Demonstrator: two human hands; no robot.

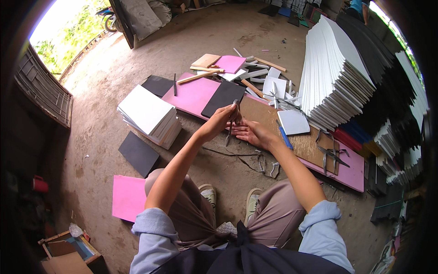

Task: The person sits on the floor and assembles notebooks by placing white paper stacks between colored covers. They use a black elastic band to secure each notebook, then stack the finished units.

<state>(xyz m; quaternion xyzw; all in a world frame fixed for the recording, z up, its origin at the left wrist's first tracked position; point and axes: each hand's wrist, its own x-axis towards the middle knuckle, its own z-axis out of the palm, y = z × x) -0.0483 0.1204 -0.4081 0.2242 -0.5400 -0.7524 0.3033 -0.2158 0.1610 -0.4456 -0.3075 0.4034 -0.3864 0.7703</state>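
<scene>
My left hand (218, 121) is closed round a thin dark strip (229, 136), whose lower end hangs down past the fingers. Close against it, my right hand (253, 134) is turned partly palm up, its fingers stretched out toward the strip; whether it bears any of the strip is hard to make out. Under and beyond the hands lie a brown board (260, 113) and a black foam sheet (222, 98), both on a long pink foam sheet (353, 176). A blue-handled cutter (284, 135) rests by my right wrist, near a white foam square (294, 122).
White sheets (146, 109) are stacked at left, near black (138, 154) and pink sheets (127, 197). A tall white stack (333, 68) rises at right. Offcuts (255, 73) lie beyond the board, dark strips (329, 153) on its right end. Another person (359, 9) is at far right.
</scene>
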